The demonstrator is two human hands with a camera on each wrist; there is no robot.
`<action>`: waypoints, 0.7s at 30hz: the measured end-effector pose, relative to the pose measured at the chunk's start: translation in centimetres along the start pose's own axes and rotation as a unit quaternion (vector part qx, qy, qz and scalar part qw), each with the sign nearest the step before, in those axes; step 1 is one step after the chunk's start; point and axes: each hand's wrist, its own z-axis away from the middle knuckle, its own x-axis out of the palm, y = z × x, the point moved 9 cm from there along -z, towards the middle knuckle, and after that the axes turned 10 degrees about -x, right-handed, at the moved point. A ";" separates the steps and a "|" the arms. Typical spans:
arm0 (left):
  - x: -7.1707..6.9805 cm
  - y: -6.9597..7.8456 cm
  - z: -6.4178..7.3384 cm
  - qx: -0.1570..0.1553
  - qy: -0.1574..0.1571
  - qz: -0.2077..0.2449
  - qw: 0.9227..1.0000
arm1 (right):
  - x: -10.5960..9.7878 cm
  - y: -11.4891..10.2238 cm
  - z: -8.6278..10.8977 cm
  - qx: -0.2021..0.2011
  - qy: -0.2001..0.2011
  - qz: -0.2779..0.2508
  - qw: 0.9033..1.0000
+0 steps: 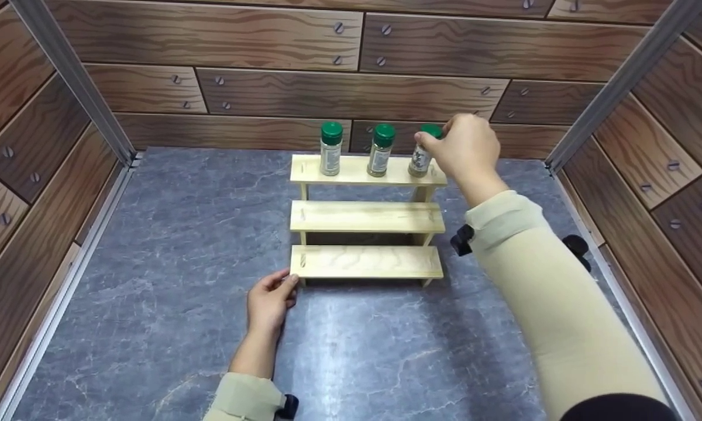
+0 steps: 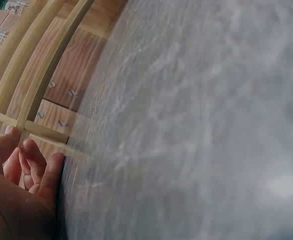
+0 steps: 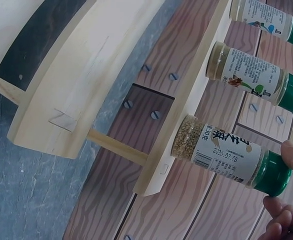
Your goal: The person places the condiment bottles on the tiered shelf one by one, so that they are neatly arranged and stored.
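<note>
A three-step wooden rack (image 1: 367,216) stands on the grey marbled surface. On its top step are three spice jars with green caps: a left jar (image 1: 330,149), a middle jar (image 1: 380,152) and a right jar (image 3: 221,152) filled with pale seeds. My right hand (image 1: 469,146) pinches the right jar's green cap (image 3: 273,173) between thumb and fingers, and the jar's base meets the top step. Down at the front left, my left hand (image 1: 271,301) pinches the corner of the bottom step (image 1: 367,261), thumb at its edge.
Wood-patterned panels (image 1: 281,93) close off the back and both sides. Metal posts (image 1: 73,82) stand at the back corners. The lower two steps of the rack bear no jars. A dark round object (image 1: 576,244) shows beyond my right sleeve.
</note>
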 end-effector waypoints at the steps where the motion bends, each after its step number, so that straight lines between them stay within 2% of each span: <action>1: 0.0 0.0 0.0 0.001 -0.001 0.001 1.000 | 0.0 0.1 0.0 0.000 0.000 0.000 1.000; 8: 0.1 0.1 0.0 0.007 -0.001 -0.007 1.000 | -0.2 0.7 0.6 0.008 -0.010 -0.017 1.000; 10: 0.0 0.0 0.0 0.006 0.001 -0.012 1.000 | -0.4 1.1 1.3 0.011 -0.008 -0.031 0.999; 12: -0.2 -0.2 0.1 0.001 0.005 -0.018 1.000 | -0.8 1.6 2.6 -0.004 0.009 -0.050 0.999; 15: -0.3 -0.4 0.1 -0.005 0.012 -0.021 1.000 | -1.4 3.4 6.1 -0.040 0.045 -0.065 0.996; 17: -0.3 -0.4 0.1 -0.007 0.013 -0.020 1.000 | -1.4 5.5 9.0 -0.059 0.064 -0.068 0.994; 19: -0.3 -0.3 0.1 -0.007 0.010 -0.015 1.000 | -1.3 8.6 12.0 -0.056 0.072 -0.060 0.994; 21: 0.1 -0.3 0.1 -0.008 0.000 -0.011 1.000 | -1.1 12.5 15.3 -0.029 0.073 -0.052 0.996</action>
